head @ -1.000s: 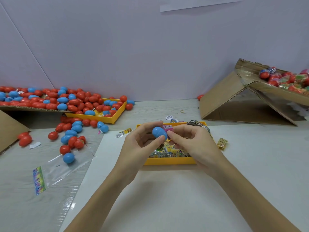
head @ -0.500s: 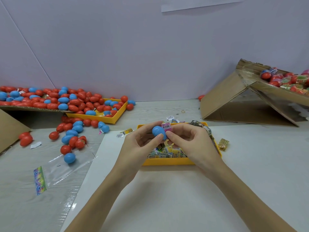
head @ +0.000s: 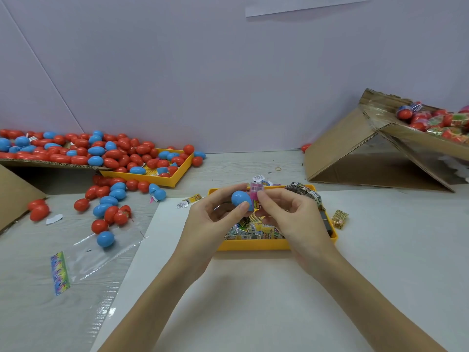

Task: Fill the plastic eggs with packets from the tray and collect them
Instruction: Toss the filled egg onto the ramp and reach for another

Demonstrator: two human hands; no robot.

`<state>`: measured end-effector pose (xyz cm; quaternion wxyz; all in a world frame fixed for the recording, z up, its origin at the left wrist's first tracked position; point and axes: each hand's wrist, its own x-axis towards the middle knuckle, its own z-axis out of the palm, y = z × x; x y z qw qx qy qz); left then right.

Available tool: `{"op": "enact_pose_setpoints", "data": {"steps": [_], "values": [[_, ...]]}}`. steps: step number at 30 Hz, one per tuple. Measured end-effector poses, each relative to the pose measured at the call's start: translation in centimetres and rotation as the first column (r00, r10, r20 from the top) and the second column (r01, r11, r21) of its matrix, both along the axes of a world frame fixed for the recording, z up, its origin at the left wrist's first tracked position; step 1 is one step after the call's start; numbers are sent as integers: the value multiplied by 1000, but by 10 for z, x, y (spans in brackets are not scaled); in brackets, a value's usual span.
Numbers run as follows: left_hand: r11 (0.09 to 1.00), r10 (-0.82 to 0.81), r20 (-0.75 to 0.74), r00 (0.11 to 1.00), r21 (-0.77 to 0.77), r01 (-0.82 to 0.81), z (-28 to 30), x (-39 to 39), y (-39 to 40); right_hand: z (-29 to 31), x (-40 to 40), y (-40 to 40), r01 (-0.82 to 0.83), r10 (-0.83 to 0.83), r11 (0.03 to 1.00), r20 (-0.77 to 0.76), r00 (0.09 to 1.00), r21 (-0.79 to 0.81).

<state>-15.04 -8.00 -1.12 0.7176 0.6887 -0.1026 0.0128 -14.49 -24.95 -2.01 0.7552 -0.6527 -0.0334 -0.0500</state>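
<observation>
The left hand [head: 215,214] grips 1 blue egg [head: 241,198] between thumb and fingers, held above the far side of the yellow tray [head: 251,245] of packets. The right hand [head: 291,214] pinches a pink packet [head: 256,193] right against the egg, so this egg looks mid-filling, not yet closed. Far to the right, a cardboard box [head: 416,138] already holds a batch of eggs, seemingly filled. Far to the left, a big heap of red and blue eggs [head: 101,153] lies on the desk [head: 253,171], so much appears left.
</observation>
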Motion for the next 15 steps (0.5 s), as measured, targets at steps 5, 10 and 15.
{"op": "enact_pose_setpoints", "data": {"steps": [5, 10, 15], "values": [[994, 30, 39, 999, 106, -34, -1, 0, 0, 4, 4, -5, -29, 47, 993, -159, 986, 116], [998, 28, 48, 998, 63, -31, 2, -2, 1, 4, 4, -5, -21, 19, 999, -90, 996, -24], [996, 14, 55, 998, 86, -19, 1, -2, 1, 4, 3, -4, -20, 18, 995, -31, 999, -93]]}}
